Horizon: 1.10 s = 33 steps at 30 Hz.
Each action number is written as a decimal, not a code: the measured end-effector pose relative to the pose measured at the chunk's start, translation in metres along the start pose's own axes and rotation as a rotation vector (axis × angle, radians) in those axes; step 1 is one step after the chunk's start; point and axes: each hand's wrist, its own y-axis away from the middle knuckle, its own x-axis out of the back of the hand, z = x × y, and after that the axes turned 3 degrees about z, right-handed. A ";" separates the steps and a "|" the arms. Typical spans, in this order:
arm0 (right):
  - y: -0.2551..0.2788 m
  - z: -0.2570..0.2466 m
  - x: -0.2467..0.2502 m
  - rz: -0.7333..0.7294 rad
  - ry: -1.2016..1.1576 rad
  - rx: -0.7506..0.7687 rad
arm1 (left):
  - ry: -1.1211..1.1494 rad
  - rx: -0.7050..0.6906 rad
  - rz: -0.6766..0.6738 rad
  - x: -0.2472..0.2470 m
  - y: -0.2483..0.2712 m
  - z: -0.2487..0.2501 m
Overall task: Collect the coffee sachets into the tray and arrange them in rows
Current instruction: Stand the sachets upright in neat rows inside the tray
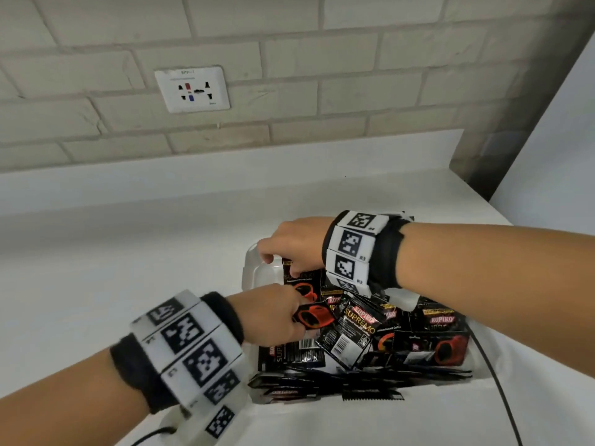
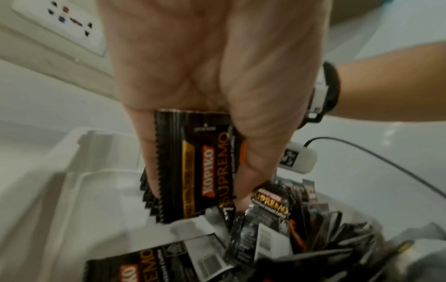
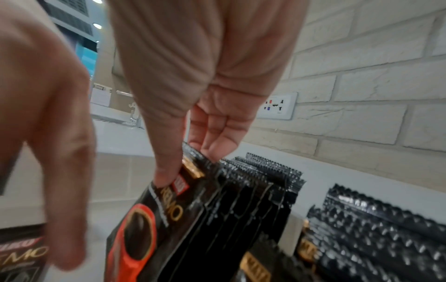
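A white tray (image 1: 249, 268) on the counter holds many black Kopiko coffee sachets. Some lie loose in a heap (image 1: 357, 329); others stand on edge in a row (image 1: 354, 378) along the near side. My right hand (image 1: 283, 262) is at the tray's far left corner, where thumb and fingers (image 3: 212, 150) grip the top of an upright stack of sachets (image 3: 217, 200). More upright rows (image 3: 376, 229) stand beside that stack. My left hand (image 1: 294, 317) hovers just in front, pinching a small stack of sachets (image 2: 200, 167) above the tray (image 2: 72, 152).
The white counter (image 1: 128, 252) runs left of the tray to a brick wall with a power socket (image 1: 192, 90). A black cable (image 1: 495, 381) trails past the tray's right side. A white panel (image 1: 547, 140) rises at the right.
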 end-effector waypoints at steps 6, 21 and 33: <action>0.003 0.002 0.001 0.056 -0.020 -0.001 | -0.101 0.075 -0.066 -0.003 -0.023 -0.002; 0.044 0.025 0.047 0.166 -0.188 -0.145 | -0.096 0.121 -0.070 0.002 -0.033 0.004; 0.066 0.038 0.054 0.212 -0.274 -0.245 | -0.054 0.200 -0.094 0.021 -0.040 -0.003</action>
